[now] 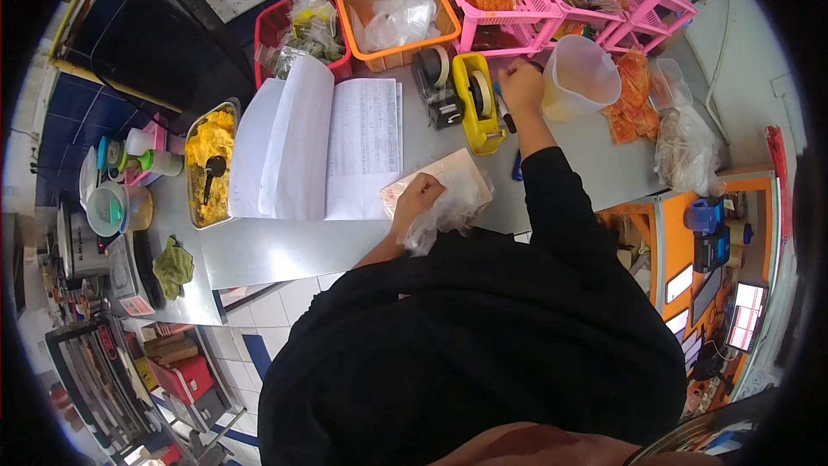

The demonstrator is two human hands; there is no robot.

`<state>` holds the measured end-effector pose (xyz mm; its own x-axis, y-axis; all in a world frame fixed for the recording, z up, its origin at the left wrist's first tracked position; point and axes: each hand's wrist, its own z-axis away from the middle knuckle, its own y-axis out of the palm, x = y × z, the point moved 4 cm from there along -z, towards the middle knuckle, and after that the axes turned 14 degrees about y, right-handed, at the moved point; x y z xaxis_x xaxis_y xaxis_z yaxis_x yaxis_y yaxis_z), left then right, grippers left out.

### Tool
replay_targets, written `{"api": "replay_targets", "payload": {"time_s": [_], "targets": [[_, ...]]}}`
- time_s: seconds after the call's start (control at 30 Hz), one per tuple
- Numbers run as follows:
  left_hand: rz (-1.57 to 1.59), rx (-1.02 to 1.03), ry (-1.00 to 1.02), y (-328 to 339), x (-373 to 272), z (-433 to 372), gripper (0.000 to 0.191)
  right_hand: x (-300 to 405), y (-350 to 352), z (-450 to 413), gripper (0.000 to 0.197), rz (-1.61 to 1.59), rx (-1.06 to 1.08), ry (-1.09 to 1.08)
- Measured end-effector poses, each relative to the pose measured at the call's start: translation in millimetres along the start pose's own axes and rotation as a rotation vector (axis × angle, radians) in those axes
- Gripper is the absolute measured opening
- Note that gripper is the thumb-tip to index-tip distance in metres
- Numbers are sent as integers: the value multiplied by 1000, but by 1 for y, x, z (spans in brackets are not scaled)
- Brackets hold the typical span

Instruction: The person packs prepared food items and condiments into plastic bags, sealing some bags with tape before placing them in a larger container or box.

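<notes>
A box wrapped in clear plastic (pixel 467 176) lies tilted at the front of the steel counter, in front of my body. My left hand (pixel 417 202) is closed on its loose plastic at the near left side. Farther off, my right hand (pixel 521 85) is curled beside a yellow tape dispenser (pixel 485 133), with a dark object partly showing at its fingers; whether it grips this is unclear. A marker pen (pixel 505 114) lies between that hand and the dispenser. A black tape dispenser (pixel 446 107) stands left of the yellow one. Right of my right hand is a translucent plastic jug (pixel 576 87).
Open printed sheets (pixel 365 136) lie left of the box, beside a metal tray of yellow food (pixel 213 197) with a black spoon. Red and orange baskets (pixel 400 58) and pink racks (pixel 511 16) line the back. Packets of orange food (pixel 632 94) and a plastic bag (pixel 686 149) lie right.
</notes>
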<state>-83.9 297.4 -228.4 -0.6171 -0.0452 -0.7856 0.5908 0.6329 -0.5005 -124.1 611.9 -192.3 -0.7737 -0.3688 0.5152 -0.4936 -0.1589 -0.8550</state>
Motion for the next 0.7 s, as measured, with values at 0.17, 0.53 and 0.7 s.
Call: {"api": "replay_targets", "payload": {"time_s": [0.17, 0.53, 0.7], "targets": [[145, 35, 42, 7, 39, 26, 18, 23, -38, 37, 7, -693, 210, -216], [14, 21, -128, -11, 30, 20, 32, -67, -15, 177, 8, -1464, 802, 201], [-167, 64, -60, -14, 22, 5, 23, -78, 12, 224, 6, -1358, 934, 164]]}}
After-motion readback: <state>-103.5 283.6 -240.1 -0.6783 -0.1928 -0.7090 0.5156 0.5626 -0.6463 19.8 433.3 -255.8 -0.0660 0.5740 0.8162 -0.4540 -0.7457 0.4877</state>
